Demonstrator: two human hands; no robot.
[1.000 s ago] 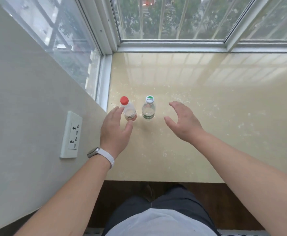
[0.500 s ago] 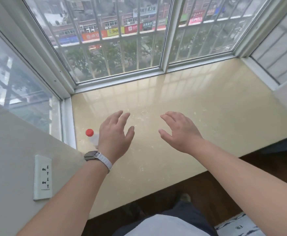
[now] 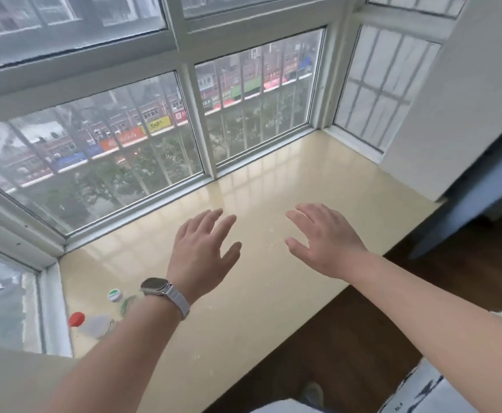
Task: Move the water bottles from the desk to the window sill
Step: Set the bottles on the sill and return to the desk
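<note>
- Water bottle with a red cap (image 3: pixel 93 324) stood on the window sill (image 3: pixel 273 308) in its near left corner, just beside the side window frame. The left forearm hid its lower part.
- Water bottle with a green cap (image 3: pixel 115 295) stood just beside the first, to its right and a little farther in, on the same sill. Its body was mostly hidden behind the left wrist.
- Left hand (image 3: pixel 205 251) hovered over the middle of the sill, palm down, fingers straight and slightly spread, holding nothing. It was apart from both bottles.
- Right hand (image 3: pixel 325 242) hovered beside the left at about the same level, palm down, fingers loosely spread and thumb out, likewise empty.
- Wristwatch (image 3: pixel 154 287) with a pale band sat on the left wrist.
- Window (image 3: pixel 109 162) with white frames bounded the sill at the back and on both sides. A dark wooden floor (image 3: pixel 348 338) lay below the sill's front edge.
</note>
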